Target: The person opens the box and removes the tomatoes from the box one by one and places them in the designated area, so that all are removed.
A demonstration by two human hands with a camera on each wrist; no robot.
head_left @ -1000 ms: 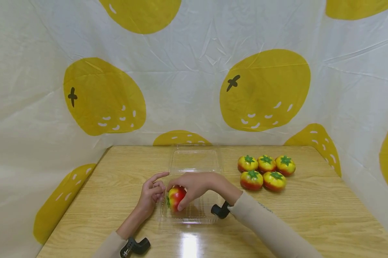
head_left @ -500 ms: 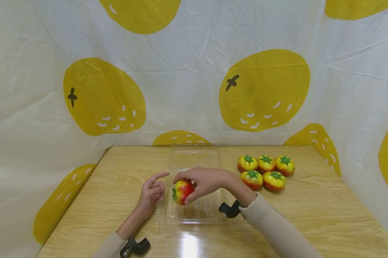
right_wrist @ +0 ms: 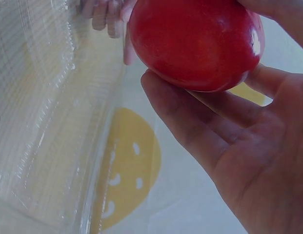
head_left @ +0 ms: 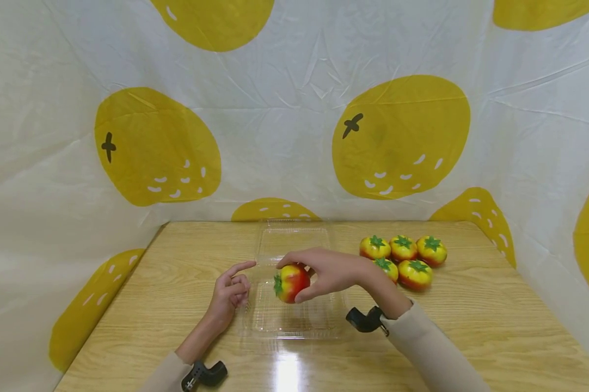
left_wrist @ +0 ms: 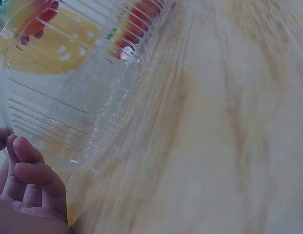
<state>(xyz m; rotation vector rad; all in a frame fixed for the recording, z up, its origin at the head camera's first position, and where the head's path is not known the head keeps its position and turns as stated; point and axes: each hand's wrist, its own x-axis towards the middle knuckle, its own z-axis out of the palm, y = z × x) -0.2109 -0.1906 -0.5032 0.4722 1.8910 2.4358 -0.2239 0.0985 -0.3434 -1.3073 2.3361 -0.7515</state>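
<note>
My right hand (head_left: 331, 272) holds a red-and-yellow toy tomato (head_left: 293, 284) with a green leafy top, turned to the left. It hangs above the base of a clear plastic clamshell box (head_left: 294, 324). In the right wrist view, the tomato's glossy red underside (right_wrist: 197, 44) sits between my thumb and fingers. At the box's left side is my left hand (head_left: 227, 298), its index finger stretched along the edge and the others curled. In the left wrist view, its fingertips (left_wrist: 27, 151) pinch the clear wall of the box (left_wrist: 68, 109).
Several matching toy tomatoes (head_left: 416, 275) stand in two rows on the right of the wooden table (head_left: 177, 272), one partly behind my right wrist. The box's lid (head_left: 294, 244) lies open toward the back. A fruit-printed cloth (head_left: 275, 136) encloses the table's back and sides.
My right hand has lifted the toy tomato from the left part of the box and carried it up and to the right. My left hand has stayed in place.
</note>
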